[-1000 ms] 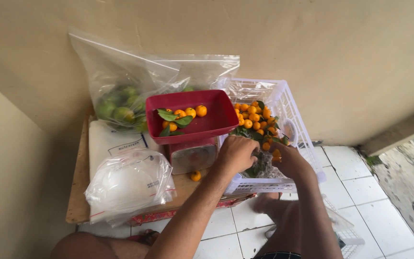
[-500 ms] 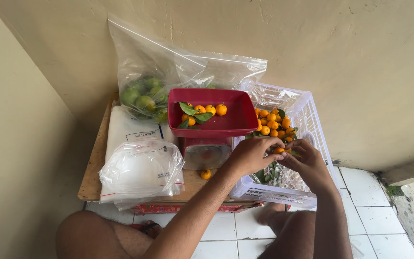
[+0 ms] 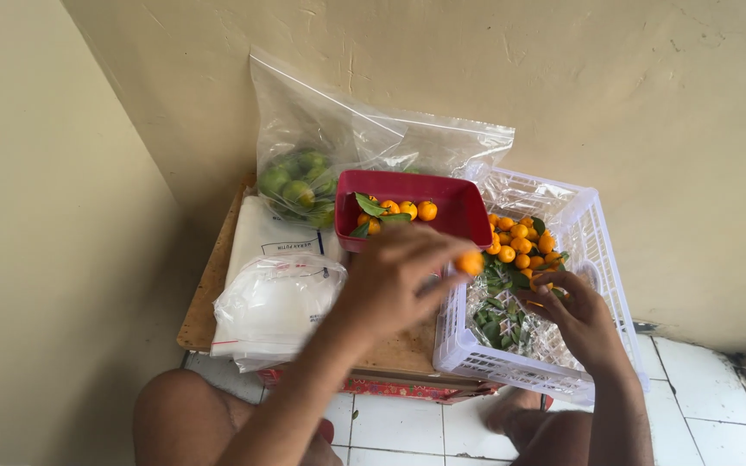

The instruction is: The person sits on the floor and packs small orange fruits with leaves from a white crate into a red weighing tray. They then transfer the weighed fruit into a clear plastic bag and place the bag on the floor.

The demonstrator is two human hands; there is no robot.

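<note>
A small orange fruit (image 3: 469, 261) is pinched between the fingertips of the left hand (image 3: 390, 280), which is closed on it and held above the wooden table (image 3: 209, 285). Just beyond this hand a red tray (image 3: 464, 211) is seen, with a few orange fruits and green leaves inside. To its right, the right hand (image 3: 573, 318) is lowered into a white plastic basket (image 3: 602, 259); its fingers are curled among leaves and fruit, though whether anything is gripped cannot be told. Left of the left hand, white packed bags (image 3: 271, 302) are stacked. Farther off, against the wall, a clear bag of green fruit (image 3: 297, 181) is propped.
</note>
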